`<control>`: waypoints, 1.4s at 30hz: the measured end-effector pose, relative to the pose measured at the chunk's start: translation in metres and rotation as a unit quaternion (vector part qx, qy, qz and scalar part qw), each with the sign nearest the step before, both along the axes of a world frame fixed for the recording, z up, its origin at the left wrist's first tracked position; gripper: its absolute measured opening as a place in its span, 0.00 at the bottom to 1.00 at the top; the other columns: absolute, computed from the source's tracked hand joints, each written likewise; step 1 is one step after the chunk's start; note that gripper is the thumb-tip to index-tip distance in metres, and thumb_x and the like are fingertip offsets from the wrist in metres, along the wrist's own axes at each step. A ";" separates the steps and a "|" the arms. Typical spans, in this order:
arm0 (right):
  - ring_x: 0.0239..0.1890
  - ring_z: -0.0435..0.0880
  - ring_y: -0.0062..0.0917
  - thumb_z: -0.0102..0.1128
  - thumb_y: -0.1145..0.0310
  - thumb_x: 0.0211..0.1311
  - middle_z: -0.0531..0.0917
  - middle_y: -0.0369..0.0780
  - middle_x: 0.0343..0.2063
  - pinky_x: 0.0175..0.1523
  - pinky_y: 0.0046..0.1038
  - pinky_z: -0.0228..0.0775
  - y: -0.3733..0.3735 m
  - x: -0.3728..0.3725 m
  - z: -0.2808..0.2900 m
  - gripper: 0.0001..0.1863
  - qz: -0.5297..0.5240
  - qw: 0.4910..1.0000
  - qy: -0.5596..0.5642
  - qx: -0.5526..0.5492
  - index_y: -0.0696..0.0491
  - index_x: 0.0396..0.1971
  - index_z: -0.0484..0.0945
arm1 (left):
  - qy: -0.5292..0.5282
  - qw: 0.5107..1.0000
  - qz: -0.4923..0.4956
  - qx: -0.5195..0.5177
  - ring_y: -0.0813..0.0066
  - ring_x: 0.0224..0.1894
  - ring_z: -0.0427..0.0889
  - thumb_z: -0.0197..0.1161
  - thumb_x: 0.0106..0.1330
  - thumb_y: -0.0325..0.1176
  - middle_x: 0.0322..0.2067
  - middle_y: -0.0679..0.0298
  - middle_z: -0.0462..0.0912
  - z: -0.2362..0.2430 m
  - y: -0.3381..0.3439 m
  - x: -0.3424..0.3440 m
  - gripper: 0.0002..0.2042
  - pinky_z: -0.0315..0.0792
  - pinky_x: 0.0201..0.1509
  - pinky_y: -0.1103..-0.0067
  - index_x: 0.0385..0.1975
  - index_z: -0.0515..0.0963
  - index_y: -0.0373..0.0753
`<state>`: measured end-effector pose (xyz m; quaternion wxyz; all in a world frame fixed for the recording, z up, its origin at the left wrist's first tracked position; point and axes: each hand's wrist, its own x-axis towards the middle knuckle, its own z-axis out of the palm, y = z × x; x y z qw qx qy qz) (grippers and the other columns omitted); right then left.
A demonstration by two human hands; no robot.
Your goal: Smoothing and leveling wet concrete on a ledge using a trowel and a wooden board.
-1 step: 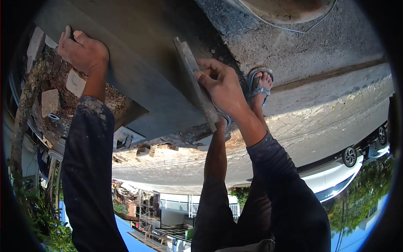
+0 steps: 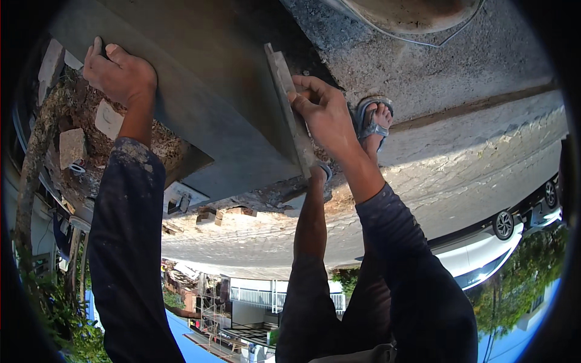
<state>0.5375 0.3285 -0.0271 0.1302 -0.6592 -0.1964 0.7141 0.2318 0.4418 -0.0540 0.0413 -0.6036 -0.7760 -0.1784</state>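
A smooth grey cement surface [image 2: 200,103] spreads under both hands, damp-looking and darker toward the far side. My left hand [image 2: 124,75] rests at its left edge, with thumb and forefinger apart and the other fingers partly hidden. Nothing shows in that hand. My right hand [image 2: 327,118] grips a narrow, cement-smeared straightedge strip [image 2: 287,109] by its right side, thumb against it. The strip slants along the right edge of the cement, its near end close to my leg. Part of my right fingers is hidden behind the strip.
Rubble and broken blocks [image 2: 72,148] lie left of the cement. A round basin [image 2: 411,15] with a wire handle stands at the far right. My sandalled foot [image 2: 375,121] is on the rough ground beside my right hand. A white car [image 2: 484,248] is parked at the right.
My right hand and the straightedge strip have shifted a little to the right and away from me. My left hand has stayed in place.
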 end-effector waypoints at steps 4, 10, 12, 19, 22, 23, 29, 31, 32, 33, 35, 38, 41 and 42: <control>0.49 0.84 0.49 0.59 0.63 0.64 0.86 0.56 0.41 0.55 0.43 0.75 -0.043 0.023 -0.081 0.21 0.187 0.965 -0.163 0.087 0.63 0.50 0.80 | 0.023 1.000 -0.011 -0.002 0.53 0.64 0.64 0.47 0.75 0.39 0.61 0.50 0.66 -0.006 0.005 -0.006 0.21 0.64 0.67 0.64 0.59 0.73 0.31; 0.50 0.82 0.53 0.52 0.68 0.58 0.83 0.59 0.44 0.58 0.41 0.74 -0.081 0.020 -0.138 0.20 0.457 0.881 -0.096 0.077 0.64 0.46 0.80 | -0.009 1.000 0.000 0.000 0.54 0.64 0.64 0.48 0.75 0.40 0.61 0.50 0.65 -0.006 0.005 0.007 0.21 0.64 0.67 0.64 0.58 0.74 0.31; 0.49 0.84 0.48 0.52 0.68 0.59 0.83 0.59 0.44 0.55 0.40 0.75 -0.063 -0.007 -0.119 0.20 0.192 0.975 -0.115 0.005 0.66 0.46 0.80 | -0.006 1.000 -0.001 0.001 0.54 0.64 0.64 0.47 0.75 0.40 0.61 0.50 0.65 -0.004 0.003 -0.001 0.21 0.64 0.67 0.64 0.58 0.74 0.32; 0.37 0.85 0.26 0.58 0.67 0.70 0.87 0.46 0.39 0.45 0.29 0.76 0.081 -0.062 -0.065 0.17 0.047 0.996 0.079 -0.002 0.63 0.51 0.80 | 0.004 1.000 -0.008 -0.006 0.55 0.65 0.63 0.45 0.76 0.40 0.61 0.49 0.64 -0.005 0.004 0.003 0.21 0.64 0.68 0.64 0.57 0.74 0.30; 0.38 0.85 0.28 0.57 0.66 0.69 0.86 0.46 0.38 0.46 0.30 0.75 0.102 -0.061 -0.068 0.17 0.073 0.995 0.033 0.067 0.64 0.49 0.81 | 0.008 1.000 -0.008 -0.010 0.55 0.65 0.63 0.45 0.76 0.40 0.61 0.49 0.64 -0.002 0.002 0.001 0.21 0.64 0.68 0.64 0.57 0.73 0.30; 0.38 0.85 0.28 0.57 0.66 0.69 0.86 0.46 0.38 0.46 0.30 0.75 0.097 -0.054 -0.074 0.17 0.074 0.995 0.032 0.067 0.64 0.49 0.81 | 0.006 1.000 -0.006 -0.010 0.54 0.65 0.63 0.45 0.76 0.40 0.61 0.49 0.64 -0.001 0.002 0.001 0.21 0.64 0.68 0.64 0.57 0.73 0.30; 0.49 0.85 0.43 0.50 0.68 0.59 0.84 0.59 0.39 0.54 0.41 0.75 -0.024 0.016 -0.115 0.18 0.091 0.989 -0.070 -0.095 0.64 0.38 0.85 | 0.005 1.000 -0.015 -0.011 0.55 0.65 0.63 0.46 0.76 0.40 0.61 0.49 0.63 -0.002 0.003 0.000 0.20 0.66 0.66 0.64 0.56 0.74 0.31; 0.48 0.85 0.44 0.50 0.68 0.59 0.85 0.58 0.39 0.53 0.42 0.76 -0.061 0.041 -0.131 0.17 0.210 0.970 -0.082 -0.089 0.63 0.36 0.85 | -0.007 1.000 -0.005 -0.011 0.55 0.65 0.62 0.46 0.76 0.39 0.61 0.50 0.63 -0.005 0.005 0.008 0.20 0.67 0.65 0.65 0.56 0.74 0.31; 0.47 0.85 0.44 0.50 0.69 0.58 0.85 0.57 0.39 0.51 0.42 0.77 -0.071 0.044 -0.134 0.16 0.325 0.938 -0.086 -0.081 0.62 0.35 0.86 | -0.012 1.000 0.005 -0.011 0.55 0.65 0.62 0.46 0.76 0.39 0.61 0.50 0.63 -0.005 0.006 0.009 0.19 0.67 0.65 0.65 0.56 0.74 0.31; 0.47 0.85 0.44 0.50 0.69 0.58 0.85 0.57 0.39 0.51 0.42 0.77 -0.076 0.034 -0.126 0.16 0.325 0.939 -0.081 -0.082 0.62 0.35 0.86 | -0.007 1.000 0.004 -0.014 0.55 0.65 0.62 0.46 0.76 0.39 0.61 0.50 0.63 -0.005 0.005 0.004 0.19 0.67 0.65 0.65 0.56 0.74 0.31; 0.45 0.85 0.45 0.51 0.69 0.59 0.85 0.55 0.39 0.48 0.41 0.78 -0.085 0.010 -0.108 0.15 0.298 0.939 -0.128 0.116 0.61 0.32 0.86 | 0.005 1.000 -0.005 -0.015 0.55 0.64 0.62 0.47 0.76 0.39 0.62 0.50 0.62 -0.005 0.005 0.000 0.19 0.67 0.65 0.65 0.56 0.74 0.31; 0.41 0.85 0.42 0.54 0.69 0.65 0.86 0.51 0.36 0.47 0.34 0.76 -0.028 -0.020 -0.074 0.14 0.164 0.981 -0.100 0.033 0.61 0.38 0.86 | -0.007 1.000 0.010 -0.019 0.56 0.64 0.63 0.46 0.76 0.39 0.62 0.51 0.62 -0.004 0.003 0.004 0.20 0.67 0.64 0.65 0.57 0.74 0.31; 0.39 0.84 0.24 0.59 0.65 0.69 0.86 0.43 0.38 0.45 0.28 0.75 0.034 -0.032 -0.058 0.17 0.022 0.995 0.069 -0.072 0.64 0.49 0.81 | -0.006 1.000 0.015 -0.021 0.56 0.64 0.63 0.46 0.76 0.40 0.62 0.51 0.62 -0.001 0.004 0.003 0.20 0.67 0.65 0.65 0.58 0.73 0.31; 0.38 0.83 0.26 0.58 0.65 0.68 0.86 0.44 0.36 0.47 0.29 0.74 0.044 -0.032 -0.058 0.17 -0.015 0.992 0.105 -0.067 0.63 0.48 0.82 | -0.007 1.000 0.015 -0.021 0.56 0.64 0.63 0.46 0.76 0.40 0.62 0.51 0.62 -0.001 0.003 0.004 0.20 0.67 0.65 0.65 0.58 0.73 0.31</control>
